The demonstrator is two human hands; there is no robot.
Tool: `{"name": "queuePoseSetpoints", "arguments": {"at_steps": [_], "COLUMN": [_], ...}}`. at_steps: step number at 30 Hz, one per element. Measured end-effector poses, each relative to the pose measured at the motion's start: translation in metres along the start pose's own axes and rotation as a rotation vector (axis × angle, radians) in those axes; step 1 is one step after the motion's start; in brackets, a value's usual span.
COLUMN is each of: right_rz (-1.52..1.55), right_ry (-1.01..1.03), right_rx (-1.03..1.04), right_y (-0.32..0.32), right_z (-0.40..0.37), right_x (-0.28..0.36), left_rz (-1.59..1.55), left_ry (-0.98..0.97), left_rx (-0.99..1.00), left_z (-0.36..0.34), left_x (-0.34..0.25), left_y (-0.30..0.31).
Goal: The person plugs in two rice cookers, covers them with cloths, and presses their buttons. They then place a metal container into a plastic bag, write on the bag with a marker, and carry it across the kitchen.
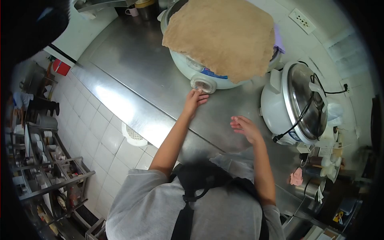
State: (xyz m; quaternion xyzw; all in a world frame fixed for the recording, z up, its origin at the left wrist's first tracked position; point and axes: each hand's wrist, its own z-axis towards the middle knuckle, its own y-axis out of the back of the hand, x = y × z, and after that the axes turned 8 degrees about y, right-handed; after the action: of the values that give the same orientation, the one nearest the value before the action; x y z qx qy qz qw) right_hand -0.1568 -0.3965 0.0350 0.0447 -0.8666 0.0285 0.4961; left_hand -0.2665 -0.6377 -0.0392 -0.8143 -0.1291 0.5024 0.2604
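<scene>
My left hand is at the round front part of a large white cooker, its fingertips touching the lower left edge and its other fingers apart. A brown cloth covers the top of this cooker, and a purple cloth shows at its right side. Over the steel counter, my right hand hovers with loosely curled fingers and nothing visible in it. To its right stands a second white cooker with a metal lid and a black cord lying on top.
A pink cloth, bottles and a metal pot stand at the right. Racks with dishes are at lower left. A white perforated stool is below the counter edge. A person is at far left.
</scene>
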Motion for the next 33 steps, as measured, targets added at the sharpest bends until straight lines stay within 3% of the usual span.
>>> {"name": "queuePoseSetpoints", "arguments": {"at_steps": [3,7,10,13,16,19,22,25,28,33], "right_rz": [-0.074,-0.182,-0.169,-0.154,-0.155,-0.187,-0.2,-0.215,-0.235,-0.262], "right_ry": [-0.016,-0.057,-0.031,-0.018,-0.001,0.001,-0.004,0.001,0.005,0.109], "right_rx": [-0.021,-0.032,-0.021,-0.039,-0.035,-0.03,-0.055,-0.067,-0.091,-0.098], "right_y": [0.002,-0.008,-0.005,-0.004,-0.005,-0.007,-0.01,-0.017,-0.023,-0.016], "right_z": [0.018,0.021,0.023,0.022,0.023,0.027,0.026,0.023,0.021,0.041], "right_x": [-0.033,-0.033,-0.039,-0.041,-0.044,-0.044,-0.041,-0.034,-0.026,-0.056], "left_rz": [-0.04,0.005,0.056,0.082,0.054,-0.008,-0.188,-0.535,-0.56,-0.312], "left_ry": [0.037,0.023,-0.024,0.047,-0.004,-0.086,0.041,0.478,0.466,0.443], "left_rx": [-0.016,-0.208,-0.273,-0.29,-0.61,-0.431,-0.373,-0.222,-0.065,-0.035], "left_z": [0.0,0.006,0.012,0.009,-0.005,-0.008,-0.003,0.008,-0.007,0.0], "left_x": [-0.003,0.003,0.005,0.0,0.003,0.012,0.009,-0.013,-0.013,-0.012], "left_y": [-0.004,-0.018,-0.025,-0.024,-0.034,-0.035,-0.031,-0.011,-0.001,-0.001]}}
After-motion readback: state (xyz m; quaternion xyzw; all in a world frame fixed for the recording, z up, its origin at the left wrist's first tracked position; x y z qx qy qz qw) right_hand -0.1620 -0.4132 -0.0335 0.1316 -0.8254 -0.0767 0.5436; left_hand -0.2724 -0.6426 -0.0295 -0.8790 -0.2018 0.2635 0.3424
